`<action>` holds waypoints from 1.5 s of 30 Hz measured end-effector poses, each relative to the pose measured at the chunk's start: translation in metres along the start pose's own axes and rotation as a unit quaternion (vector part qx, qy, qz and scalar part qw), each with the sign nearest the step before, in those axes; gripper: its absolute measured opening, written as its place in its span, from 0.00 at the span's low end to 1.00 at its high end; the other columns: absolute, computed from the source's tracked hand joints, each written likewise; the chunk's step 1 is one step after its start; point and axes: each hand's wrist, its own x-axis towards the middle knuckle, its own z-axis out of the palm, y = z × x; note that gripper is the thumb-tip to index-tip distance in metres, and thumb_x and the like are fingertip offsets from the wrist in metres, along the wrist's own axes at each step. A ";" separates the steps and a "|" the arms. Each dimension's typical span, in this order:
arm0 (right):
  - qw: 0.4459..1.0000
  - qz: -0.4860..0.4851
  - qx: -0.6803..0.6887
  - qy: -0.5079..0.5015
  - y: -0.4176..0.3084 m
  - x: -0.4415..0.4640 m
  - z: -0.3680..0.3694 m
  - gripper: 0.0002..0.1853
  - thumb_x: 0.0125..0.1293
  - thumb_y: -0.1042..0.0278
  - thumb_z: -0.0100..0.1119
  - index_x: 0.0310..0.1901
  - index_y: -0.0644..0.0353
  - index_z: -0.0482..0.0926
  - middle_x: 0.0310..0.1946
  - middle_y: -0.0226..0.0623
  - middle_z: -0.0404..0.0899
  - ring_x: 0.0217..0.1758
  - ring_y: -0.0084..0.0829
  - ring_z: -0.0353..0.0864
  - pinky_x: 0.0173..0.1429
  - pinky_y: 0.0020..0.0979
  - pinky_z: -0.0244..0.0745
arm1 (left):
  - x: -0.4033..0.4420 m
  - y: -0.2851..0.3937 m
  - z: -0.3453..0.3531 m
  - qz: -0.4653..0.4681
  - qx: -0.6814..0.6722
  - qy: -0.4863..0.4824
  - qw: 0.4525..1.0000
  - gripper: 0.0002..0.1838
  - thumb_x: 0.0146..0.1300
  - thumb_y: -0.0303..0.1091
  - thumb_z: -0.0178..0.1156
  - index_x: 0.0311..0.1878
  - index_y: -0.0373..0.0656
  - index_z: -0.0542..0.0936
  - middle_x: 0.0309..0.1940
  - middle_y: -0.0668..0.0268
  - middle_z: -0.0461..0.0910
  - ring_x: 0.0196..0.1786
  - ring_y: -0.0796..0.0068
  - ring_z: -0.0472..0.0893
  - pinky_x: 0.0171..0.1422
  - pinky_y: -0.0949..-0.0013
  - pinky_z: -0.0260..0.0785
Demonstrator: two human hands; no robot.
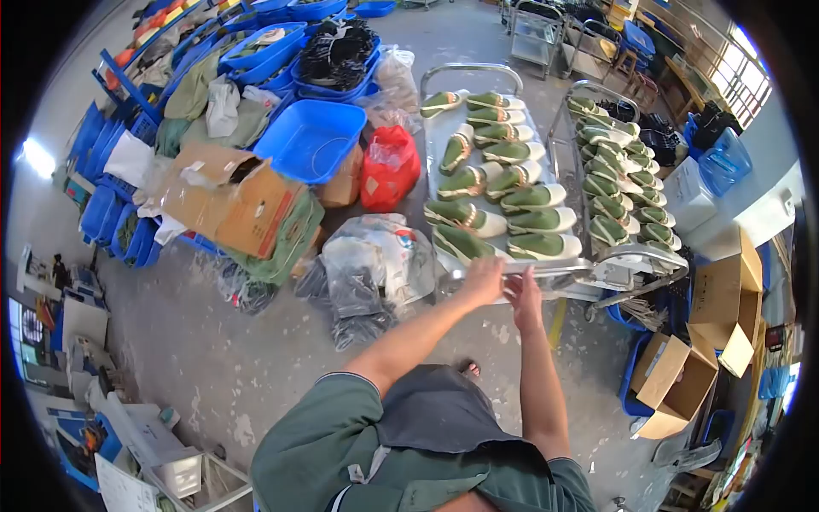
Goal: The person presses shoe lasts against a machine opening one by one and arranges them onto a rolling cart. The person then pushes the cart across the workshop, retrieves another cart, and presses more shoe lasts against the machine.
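Note:
Green and white shoes lie in rows on a metal cart in front of me. At the cart's near end, my left hand is at the metal handle, with its fingers closed round it close to the nearest shoes. Just to its right, my right hand touches the underside of the same handle, its fingers partly bent and slightly blurred.
A second cart of shoes stands close on the right, with open cardboard boxes nearer me. To the left are plastic bags, a red bag, a large carton and blue bins.

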 end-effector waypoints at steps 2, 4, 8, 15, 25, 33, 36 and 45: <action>0.998 0.023 0.036 0.049 0.015 -0.019 -0.001 0.28 0.68 0.39 0.53 0.42 0.62 0.75 0.33 0.35 0.77 0.35 0.28 0.78 0.39 0.29 0.74 | -0.041 0.027 -0.023 0.007 -0.090 -0.042 0.995 0.28 0.50 0.31 0.62 0.57 0.37 0.71 0.51 0.49 0.75 0.56 0.46 0.72 0.62 0.49 0.62; 0.993 0.034 0.093 0.064 0.056 -0.020 -0.033 0.22 0.68 0.45 0.57 0.37 0.61 0.76 0.28 0.33 0.77 0.31 0.30 0.79 0.34 0.29 0.75 | -0.088 0.049 -0.050 0.075 -0.232 0.022 0.970 0.28 0.51 0.27 0.62 0.59 0.38 0.70 0.54 0.51 0.74 0.59 0.45 0.71 0.65 0.49 0.62; 0.959 -0.051 0.195 0.201 0.065 -0.101 -0.029 0.10 0.64 0.69 0.53 0.26 0.60 0.73 0.20 0.37 0.74 0.26 0.34 0.78 0.38 0.37 0.78 | -0.248 0.025 -0.053 0.137 -0.311 -0.086 0.937 0.26 0.56 0.25 0.59 0.60 0.44 0.71 0.56 0.55 0.72 0.59 0.50 0.73 0.62 0.56 0.67; 0.891 -0.161 0.197 0.377 0.109 -0.225 -0.056 0.08 0.58 0.70 0.56 0.25 0.58 0.69 0.16 0.31 0.66 0.18 0.27 0.68 0.24 0.31 0.69 | -0.566 -0.307 -0.091 -0.185 -0.119 -0.522 0.824 0.25 0.62 0.49 0.55 0.53 0.39 0.79 0.52 0.50 0.79 0.54 0.50 0.78 0.59 0.53 0.70; 0.817 -0.200 0.188 0.508 0.173 -0.399 -0.052 0.10 0.59 0.68 0.60 0.24 0.55 0.70 0.17 0.28 0.69 0.16 0.23 0.67 0.20 0.27 0.63 | -0.648 -0.454 -0.256 -0.224 0.135 -0.553 0.791 0.12 0.58 0.34 0.59 0.44 0.40 0.78 0.40 0.54 0.81 0.43 0.53 0.81 0.51 0.57 0.74; 0.758 -0.183 0.208 0.591 0.306 -0.570 -0.060 0.25 0.54 0.65 0.71 0.44 0.65 0.65 0.31 0.39 0.76 0.27 0.29 0.77 0.24 0.37 0.77 | -0.525 -0.418 -0.134 0.073 -0.025 -0.642 0.763 0.10 0.60 0.34 0.60 0.41 0.39 0.77 0.36 0.57 0.81 0.39 0.57 0.81 0.46 0.58 0.76; 0.713 -0.122 0.188 0.665 0.295 -0.630 -0.007 0.27 0.51 0.66 0.64 0.50 0.72 0.67 0.31 0.42 0.78 0.27 0.29 0.80 0.24 0.34 0.77 | -0.408 -0.366 -0.118 -0.308 -0.125 -0.678 0.656 0.11 0.64 0.38 0.58 0.38 0.38 0.76 0.34 0.61 0.79 0.36 0.64 0.81 0.40 0.60 0.78; 0.561 -0.223 0.224 0.765 0.389 -0.724 0.112 0.22 0.52 0.68 0.58 0.48 0.70 0.70 0.19 0.36 0.74 0.13 0.25 0.71 0.14 0.32 0.66 | -0.291 -0.275 -0.069 -0.101 -0.051 -0.764 0.635 0.06 0.62 0.33 0.57 0.35 0.41 0.75 0.27 0.65 0.76 0.27 0.71 0.78 0.33 0.67 0.75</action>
